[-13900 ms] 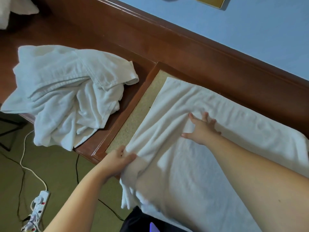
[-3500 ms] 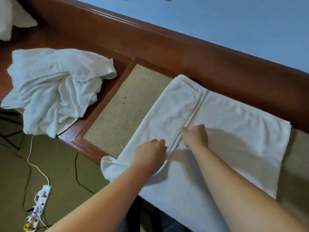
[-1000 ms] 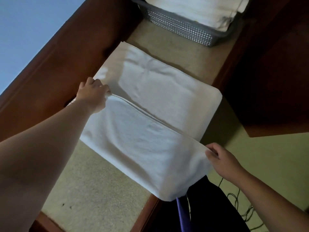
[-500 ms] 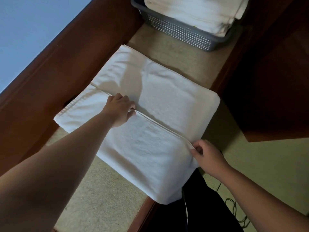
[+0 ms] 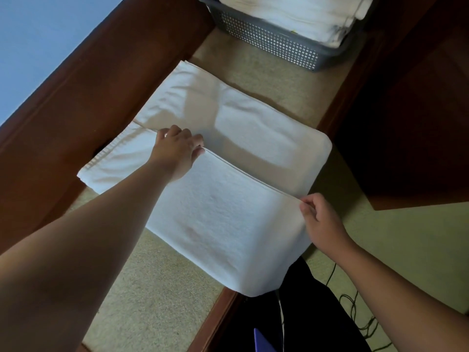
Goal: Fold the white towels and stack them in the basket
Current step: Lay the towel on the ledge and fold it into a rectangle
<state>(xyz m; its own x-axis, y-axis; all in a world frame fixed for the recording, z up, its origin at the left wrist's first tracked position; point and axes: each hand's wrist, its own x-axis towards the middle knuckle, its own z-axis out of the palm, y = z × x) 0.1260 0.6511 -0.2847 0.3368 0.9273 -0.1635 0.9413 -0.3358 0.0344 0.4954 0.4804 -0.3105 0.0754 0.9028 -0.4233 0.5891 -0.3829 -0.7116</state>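
A white towel (image 5: 223,214) lies partly folded on the tabletop, its near half doubled over so its edge runs across the middle. My left hand (image 5: 177,151) pinches that folded edge near its middle. My right hand (image 5: 319,217) pinches the same edge at the towel's right corner, by the table's front edge. The near corner of the towel hangs over the table's rim. At the top, a grey perforated basket (image 5: 269,44) holds a stack of folded white towels (image 5: 299,13).
The table (image 5: 152,295) has a beige inset top and a red-brown wooden frame, with a raised wooden back along the blue wall (image 5: 38,47). A dark wooden cabinet (image 5: 411,118) stands at the right. Cables (image 5: 355,303) lie on the greenish floor.
Over the last second both hands have carried the towel's edge forward and laid it down. My left hand has slid along that edge toward its middle; my right hand stays at the corner.
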